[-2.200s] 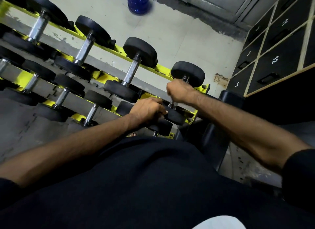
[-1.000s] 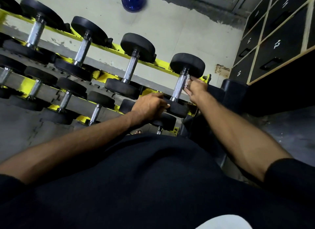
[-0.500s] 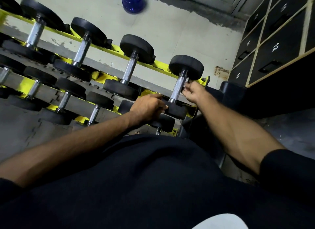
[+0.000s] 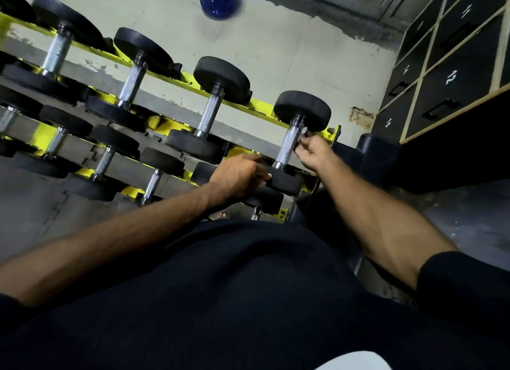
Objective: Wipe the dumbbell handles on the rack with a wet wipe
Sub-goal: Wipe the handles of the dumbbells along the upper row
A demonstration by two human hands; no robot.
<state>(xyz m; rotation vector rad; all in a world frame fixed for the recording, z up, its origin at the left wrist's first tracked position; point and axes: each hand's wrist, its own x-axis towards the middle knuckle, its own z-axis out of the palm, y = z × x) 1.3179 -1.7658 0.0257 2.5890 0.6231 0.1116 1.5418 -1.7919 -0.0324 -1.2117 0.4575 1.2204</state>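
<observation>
While our left hand [image 4: 237, 176] grips the dumbbell [image 4: 302, 109], our right hand [image 4: 313, 153] pinches the wet wipe [image 4: 305, 132] on its handle [image 4: 287, 149]; next, we should wipe downward.

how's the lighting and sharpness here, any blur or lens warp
Head view: dim, the black clothing nearly featureless; the handle by the right hand shows sharp knurling, the wipe a bright spot; the left hand on a dumbbell looks softer; the wide lens bows the rack.
</observation>
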